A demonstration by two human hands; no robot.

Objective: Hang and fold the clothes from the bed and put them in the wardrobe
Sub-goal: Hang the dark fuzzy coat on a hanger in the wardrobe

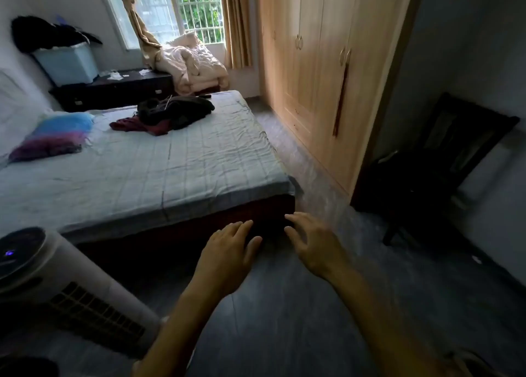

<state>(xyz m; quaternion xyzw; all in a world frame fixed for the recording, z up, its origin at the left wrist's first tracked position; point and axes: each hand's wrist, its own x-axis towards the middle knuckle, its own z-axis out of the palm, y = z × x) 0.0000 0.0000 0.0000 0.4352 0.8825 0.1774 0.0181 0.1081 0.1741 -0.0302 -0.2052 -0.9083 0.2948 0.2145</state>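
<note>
Left hand and right hand, empty, palms down, fingers loosely spread, before the near right corner of the bed.
Bed: pale checked sheet, creased, dark red base. Wardrobe: light wood, doors closed, right wall, across a grey floor strip. Clothes: dark crumpled heap over a maroon garment, by the bed's far edge; long axis along that edge, maroon end leftward.
</note>
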